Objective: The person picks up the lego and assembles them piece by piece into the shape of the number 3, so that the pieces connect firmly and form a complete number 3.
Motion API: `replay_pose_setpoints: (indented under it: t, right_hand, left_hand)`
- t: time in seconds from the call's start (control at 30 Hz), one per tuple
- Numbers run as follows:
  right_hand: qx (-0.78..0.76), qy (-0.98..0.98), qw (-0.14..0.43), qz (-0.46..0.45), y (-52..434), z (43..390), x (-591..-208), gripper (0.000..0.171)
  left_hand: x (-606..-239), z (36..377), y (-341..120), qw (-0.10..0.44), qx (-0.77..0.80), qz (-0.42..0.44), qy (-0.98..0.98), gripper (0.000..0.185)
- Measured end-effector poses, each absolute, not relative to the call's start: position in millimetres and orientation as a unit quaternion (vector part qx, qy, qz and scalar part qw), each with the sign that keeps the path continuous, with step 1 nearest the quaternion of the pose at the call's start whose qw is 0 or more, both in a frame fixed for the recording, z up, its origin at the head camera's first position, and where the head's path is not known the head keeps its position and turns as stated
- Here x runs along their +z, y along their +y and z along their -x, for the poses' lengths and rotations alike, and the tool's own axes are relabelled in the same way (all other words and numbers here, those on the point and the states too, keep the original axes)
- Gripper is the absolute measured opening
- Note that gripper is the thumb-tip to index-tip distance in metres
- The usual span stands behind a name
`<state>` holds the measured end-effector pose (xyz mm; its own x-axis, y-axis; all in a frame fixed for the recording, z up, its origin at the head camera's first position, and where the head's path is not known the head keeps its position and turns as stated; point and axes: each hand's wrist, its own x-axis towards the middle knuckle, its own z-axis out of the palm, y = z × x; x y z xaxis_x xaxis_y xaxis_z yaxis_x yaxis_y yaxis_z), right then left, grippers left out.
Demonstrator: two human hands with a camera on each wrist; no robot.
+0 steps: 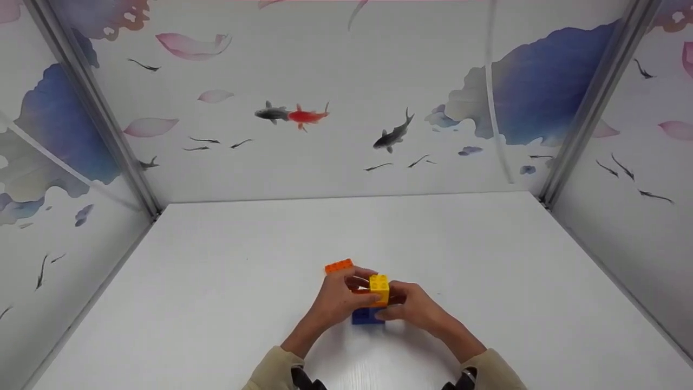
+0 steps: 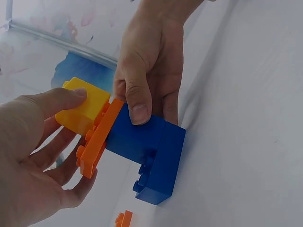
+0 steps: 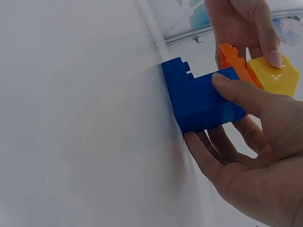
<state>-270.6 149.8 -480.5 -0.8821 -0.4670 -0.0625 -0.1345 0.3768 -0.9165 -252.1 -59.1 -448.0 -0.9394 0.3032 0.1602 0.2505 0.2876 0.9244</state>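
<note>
A small stack of toy building bricks stands on the table between the hands. At its base is a long blue brick, with a shorter blue brick on one end. Above them sits a flat orange brick, its studs partly uncovered, and a yellow brick tops the stack. My left hand pinches the yellow brick, thumb on its near face and fingers behind. My right hand holds the blue bricks, its thumb pressed on the shorter one and its fingers on the far side.
Just beyond the left hand lies another orange brick, partly covered by that hand in the head view. The white table is enclosed by printed panels at the back and both sides.
</note>
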Motion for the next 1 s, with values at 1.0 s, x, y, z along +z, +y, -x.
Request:
replay_pose_setpoints:
  t: [1.0]
  right_hand:
    - [-0.527, 0.817, 0.155, 0.175, 149, 269, -481, 0.042]
  left_hand:
    - [-458, 259, -64, 0.026, 0.561, -0.182, 0.807, 0.038]
